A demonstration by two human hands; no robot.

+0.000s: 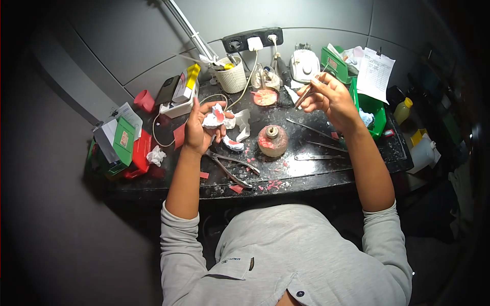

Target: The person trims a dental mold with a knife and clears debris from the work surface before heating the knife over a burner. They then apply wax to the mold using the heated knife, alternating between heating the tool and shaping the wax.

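Observation:
My left hand [195,126] is closed around a white plaster dental cast [213,118] that carries a patch of pink wax. Up on the right, my right hand [331,98] pinches a slim metal wax-carving tool [303,97], its lower end pointing down toward the bench. A second white piece with pink wax [234,144] lies just below my left hand. Between the hands stands a glass spirit burner [272,144], smeared with pink wax; I cannot make out a flame. Long-handled pliers [230,169] rest in front of my left hand.
Metal tools [319,157] and wax scraps [273,184] lie on the black bench [337,178]. Behind are a pen basket [230,77], a dish of pink wax [265,97] and a white device [304,65]. Green boxes [378,121] stand right; green and red ones [140,155] left.

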